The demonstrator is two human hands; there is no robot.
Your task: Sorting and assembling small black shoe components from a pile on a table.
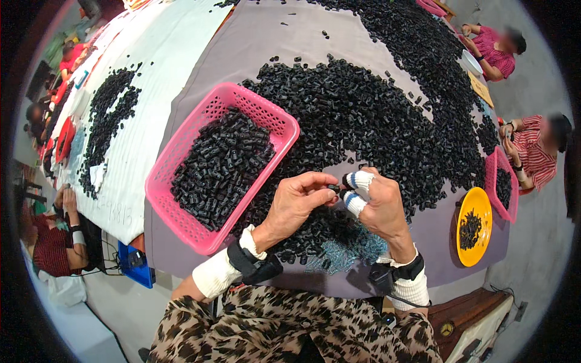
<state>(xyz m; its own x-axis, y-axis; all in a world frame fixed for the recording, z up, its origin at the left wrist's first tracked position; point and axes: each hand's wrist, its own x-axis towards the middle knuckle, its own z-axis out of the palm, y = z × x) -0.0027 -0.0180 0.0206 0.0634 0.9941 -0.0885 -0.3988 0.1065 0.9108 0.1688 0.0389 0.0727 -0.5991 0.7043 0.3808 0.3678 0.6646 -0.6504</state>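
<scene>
In front of my body, my two hands meet over a heap of small black plastic parts (351,115). My left hand (290,204) is closed, thumb and forefinger pinching one small black plastic part (333,189). Close against it is my right hand (384,204), its fingers curled in; white finger sleeves with blue and black stripes (358,202) cover some of them. What the right fingertips grip is hidden. Just below the hands lies a loose pile of tiny pale-blue, shiny pieces (348,251), too small to identify.
At my left stands a pink basket (221,247) heaped with black parts. To the right are a yellow plate (484,242) with small black pieces and another pink basket (511,209). Co-workers sit along both sides. A white-covered table (163,78) adjoins on the left.
</scene>
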